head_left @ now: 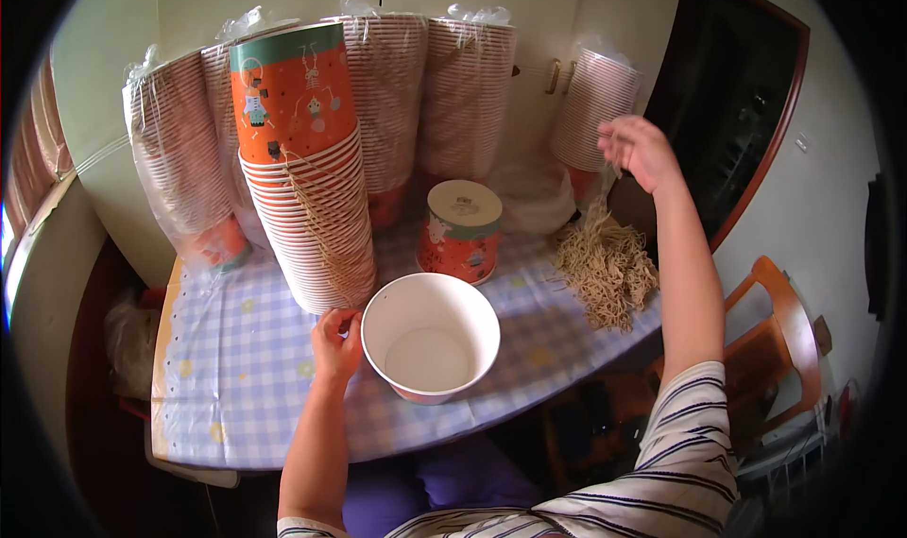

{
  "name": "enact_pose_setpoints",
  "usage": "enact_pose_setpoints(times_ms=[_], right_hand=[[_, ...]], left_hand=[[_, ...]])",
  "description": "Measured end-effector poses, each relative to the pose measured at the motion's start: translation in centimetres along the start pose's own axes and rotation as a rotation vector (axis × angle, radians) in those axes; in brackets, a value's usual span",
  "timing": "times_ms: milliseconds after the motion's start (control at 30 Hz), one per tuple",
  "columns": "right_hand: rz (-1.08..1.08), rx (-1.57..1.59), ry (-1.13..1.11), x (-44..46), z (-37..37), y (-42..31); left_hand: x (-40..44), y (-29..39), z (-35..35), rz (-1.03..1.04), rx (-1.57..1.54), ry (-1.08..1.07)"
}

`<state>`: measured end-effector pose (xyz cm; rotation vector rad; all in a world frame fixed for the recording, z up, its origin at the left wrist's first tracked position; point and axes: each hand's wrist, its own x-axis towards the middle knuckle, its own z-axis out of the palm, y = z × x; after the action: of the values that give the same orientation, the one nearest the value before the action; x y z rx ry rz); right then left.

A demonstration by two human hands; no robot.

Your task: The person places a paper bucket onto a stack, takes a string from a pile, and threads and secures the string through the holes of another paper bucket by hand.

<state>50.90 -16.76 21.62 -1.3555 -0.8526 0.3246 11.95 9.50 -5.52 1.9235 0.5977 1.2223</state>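
Observation:
A white-lined paper bucket [430, 335] stands mouth up near the table's front. My left hand [338, 342] is at its left rim, fingers bent together against it. Raised at the right, my right hand [638, 151] has its fingers curled together; a small piece of cord seems to be between them, too small to make out. Below that hand lies a heap of tan cords [607, 269]. Behind the open bucket, an orange and green bucket [461, 231] rests upside down. A tall stack of nested upside-down buckets [307, 179], with cords hanging down its side, rises at the left.
Several plastic-wrapped bucket stacks [468, 99] line the back of the table. Another wrapped stack [597, 108] is at the back right. A checked cloth covers the table [255, 377]. A wooden chair [784, 325] stands to the right, beyond the table's edge.

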Motion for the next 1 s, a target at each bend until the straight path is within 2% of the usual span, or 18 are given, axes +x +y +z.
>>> enact_pose_setpoints(times_ms=[33, 133, 167, 267, 333, 367, 467, 500, 600, 667, 1000], right_hand=[[0.103, -0.234, 0.123, -0.5, 1.1, -0.2], [-0.222, 0.157, 0.294, -0.1, -0.8, -0.8], [-0.261, 0.161, 0.347, -0.2, -0.8, -1.0], [-0.169, -0.181, 0.315, 0.4, -0.6, -1.6], [-0.417, 0.171, 0.351, 0.7, -0.8, -3.0], [-0.425, 0.123, 0.442, 0.5, -0.1, -3.8], [-0.206, -0.333, 0.327, 0.9, 0.3, -3.7], [-0.209, -0.216, 0.376, 0.8, 0.5, -3.5], [-0.185, 0.047, 0.316, -0.5, 2.6, -4.0], [-0.192, 0.032, 0.261, -1.4, 5.0, -3.4], [-0.012, 0.394, -0.045, -5.7, 14.9, 2.5]], left_hand=[[0.0, 0.2, -0.1, -0.008, 0.005, 0.000], [0.0, 0.5, -0.1, -0.022, 0.010, -0.001], [-0.1, 0.5, -0.2, -0.026, 0.013, 0.001], [0.0, 0.6, -0.2, -0.040, 0.006, -0.011], [0.0, 0.3, 0.1, -0.042, -0.024, -0.001], [-0.1, 0.1, 0.1, -0.045, -0.038, 0.008], [-0.1, 0.1, -0.1, -0.029, -0.009, 0.005], [-0.1, 0.1, 0.0, -0.030, -0.003, -0.004], [0.0, 0.1, -0.1, -0.028, -0.010, 0.002], [-0.1, 0.6, -0.2, -0.030, -0.033, 0.008], [0.3, 0.9, -0.5, -0.015, -0.064, 0.068]])
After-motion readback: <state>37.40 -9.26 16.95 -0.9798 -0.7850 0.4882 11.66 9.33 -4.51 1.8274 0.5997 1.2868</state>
